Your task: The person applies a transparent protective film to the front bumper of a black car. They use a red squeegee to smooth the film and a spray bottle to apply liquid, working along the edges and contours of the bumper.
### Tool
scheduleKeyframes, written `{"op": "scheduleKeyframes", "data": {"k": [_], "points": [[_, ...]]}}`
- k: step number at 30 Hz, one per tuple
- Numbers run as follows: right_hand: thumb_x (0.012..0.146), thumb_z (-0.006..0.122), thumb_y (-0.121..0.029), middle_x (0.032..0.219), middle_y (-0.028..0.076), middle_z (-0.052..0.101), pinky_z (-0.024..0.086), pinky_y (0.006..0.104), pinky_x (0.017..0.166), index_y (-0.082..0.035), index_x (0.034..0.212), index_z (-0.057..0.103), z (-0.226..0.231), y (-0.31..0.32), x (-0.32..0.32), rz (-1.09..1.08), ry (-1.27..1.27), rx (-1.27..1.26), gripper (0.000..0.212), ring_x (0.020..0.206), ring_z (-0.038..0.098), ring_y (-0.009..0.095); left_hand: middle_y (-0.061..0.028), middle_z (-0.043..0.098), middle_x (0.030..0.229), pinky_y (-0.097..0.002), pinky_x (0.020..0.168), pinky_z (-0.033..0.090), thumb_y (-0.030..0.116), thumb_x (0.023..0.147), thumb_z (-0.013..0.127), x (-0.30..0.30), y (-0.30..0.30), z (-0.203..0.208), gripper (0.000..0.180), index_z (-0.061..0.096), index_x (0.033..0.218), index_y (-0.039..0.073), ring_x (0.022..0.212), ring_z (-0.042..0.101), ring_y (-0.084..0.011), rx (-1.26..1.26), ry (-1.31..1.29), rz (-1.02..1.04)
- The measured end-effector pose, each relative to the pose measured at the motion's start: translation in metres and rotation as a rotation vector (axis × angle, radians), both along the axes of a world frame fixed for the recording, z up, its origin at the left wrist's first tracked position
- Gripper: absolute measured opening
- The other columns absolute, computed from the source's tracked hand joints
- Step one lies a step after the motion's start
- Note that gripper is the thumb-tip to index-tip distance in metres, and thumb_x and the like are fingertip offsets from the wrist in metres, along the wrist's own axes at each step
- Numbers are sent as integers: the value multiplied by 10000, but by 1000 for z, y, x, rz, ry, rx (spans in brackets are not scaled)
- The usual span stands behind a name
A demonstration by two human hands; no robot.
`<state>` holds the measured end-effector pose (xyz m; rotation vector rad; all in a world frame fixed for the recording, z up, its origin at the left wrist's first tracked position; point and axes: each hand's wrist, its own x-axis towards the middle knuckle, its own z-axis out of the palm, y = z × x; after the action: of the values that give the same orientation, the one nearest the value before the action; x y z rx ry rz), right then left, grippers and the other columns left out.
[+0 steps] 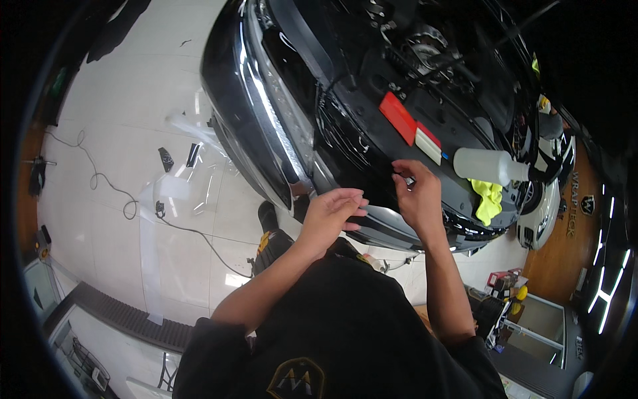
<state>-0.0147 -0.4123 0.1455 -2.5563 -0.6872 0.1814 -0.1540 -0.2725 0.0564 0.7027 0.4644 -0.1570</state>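
Note:
Both of my hands are raised over the front edge of a black car [229, 100] with its engine bay uncovered. My left hand [331, 218] is beside the headlight [276, 110], its fingers bent and thumb close to them. To its right, my right hand [420, 199] has thumb and forefinger curled together in a pinch above the glossy black front trim. Anything thin or clear between the fingertips of either hand cannot be made out. Beyond my right hand, a red squeegee card [397, 118] and a white-and-red squeegee [428, 143] lie on the black panel.
A translucent spray bottle [482, 165] lies on its side by a yellow-green cloth [488, 201] at the bay's right. Across the tiled floor [113, 219] at left run a cable [193, 229] and clear film scraps [193, 126]. Another car [541, 216] stands far right.

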Motion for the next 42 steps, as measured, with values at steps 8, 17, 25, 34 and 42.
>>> {"op": "scheduleKeyframes", "data": {"k": [8,17,25,34,42], "points": [[867,749,-27,1013,160,723,538,456,872,-26,1140,734,-11,-16,3,69,-86,-35,274,983,664,371,-146,673,1420,-376,953,596,237,1065,675,2,1,-3,472,578,1469,12,1232,691,-230,16,79,-55],[881,762,-67,905,164,714,528,495,806,-31,1021,699,-10,-10,7,139,-47,-50,158,910,681,385,-117,710,1321,-376,932,599,269,1073,682,-12,-40,-12,403,626,1395,33,1207,692,-213,35,164,44],[910,776,-165,828,171,758,561,437,738,-16,966,747,-2,-15,28,81,223,-123,161,773,746,359,-143,698,1316,-434,984,579,267,1066,692,4,-101,-8,372,599,1342,35,1233,690,-238,-295,273,376],[912,785,-189,852,157,702,520,416,739,27,968,767,-2,-32,37,219,153,-175,224,785,689,309,-139,679,1309,-468,1047,547,301,1049,719,13,-127,11,448,583,1362,9,1282,658,-266,-326,233,409],[916,796,-175,821,137,668,493,379,707,40,982,757,-9,-35,36,219,129,-102,228,710,636,243,-105,649,1258,-489,1084,516,276,1037,739,26,-140,9,472,554,1388,19,1247,648,-256,-404,307,535]]}}
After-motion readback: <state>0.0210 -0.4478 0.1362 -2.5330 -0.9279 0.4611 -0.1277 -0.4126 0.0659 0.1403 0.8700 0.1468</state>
